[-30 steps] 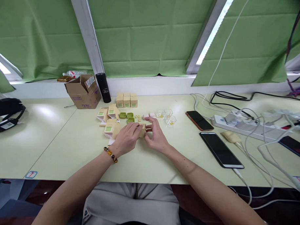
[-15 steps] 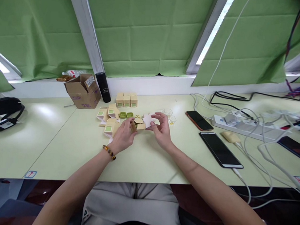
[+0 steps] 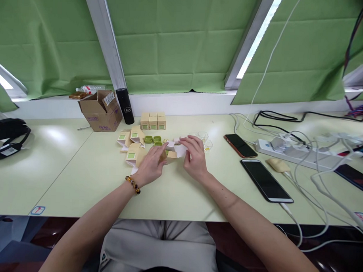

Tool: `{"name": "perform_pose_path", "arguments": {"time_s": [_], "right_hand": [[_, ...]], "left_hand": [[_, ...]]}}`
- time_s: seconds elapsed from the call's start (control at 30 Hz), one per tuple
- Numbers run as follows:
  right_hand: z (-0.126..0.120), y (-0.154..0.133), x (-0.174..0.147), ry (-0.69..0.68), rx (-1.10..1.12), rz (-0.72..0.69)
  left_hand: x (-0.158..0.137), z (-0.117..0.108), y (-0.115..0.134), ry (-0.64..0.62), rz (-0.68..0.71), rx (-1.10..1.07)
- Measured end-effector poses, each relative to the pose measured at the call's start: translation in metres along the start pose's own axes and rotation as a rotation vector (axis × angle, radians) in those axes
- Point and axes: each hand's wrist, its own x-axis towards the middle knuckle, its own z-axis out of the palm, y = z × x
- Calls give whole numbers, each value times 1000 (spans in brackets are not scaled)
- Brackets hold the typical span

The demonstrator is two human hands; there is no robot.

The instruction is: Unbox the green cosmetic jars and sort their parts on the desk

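Observation:
A small tan cardboard box (image 3: pixel 171 154) with its white-lined flaps spread lies between my hands, a bit of green showing inside. My left hand (image 3: pixel 152 162) is closed around the box's left side. Closed at the box's right side, my right hand (image 3: pixel 195 156) has its fingertips on a flap. Just beyond the left hand sit small green tubs (image 3: pixel 148 139). Several opened tan boxes (image 3: pixel 135 153) with green labels lie left of that hand. Past the right hand are clear plastic cups (image 3: pixel 207 145), partly hidden by its fingers.
Three shut small boxes (image 3: pixel 153 121) stand in a row at the back. Left of them are a black cylinder (image 3: pixel 125 106) and a larger carton (image 3: pixel 101 113). Phones (image 3: pixel 266 180), a power strip (image 3: pixel 300 154) and loose cables fill the right side. A black headset (image 3: pixel 8 140) lies far left.
My right hand has shifted its grip along the flap and the white flaps now stand more spread. A third green tub edge shows beside the left hand, which stays on the box.

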Motion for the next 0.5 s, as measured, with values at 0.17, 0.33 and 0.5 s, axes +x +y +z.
{"name": "perform_pose_path", "arguments": {"time_s": [0.17,0.33,0.5], "right_hand": [[6,5,-6,-83,-23,-57],[3,2,-3,25,13,-125],[1,-4,-1,38,-1,-196]], "left_hand": [[0,0,-1,-3,-54,-46],[0,2,-5,51,-81,-90],[0,6,-7,98,-66,-120]]}}
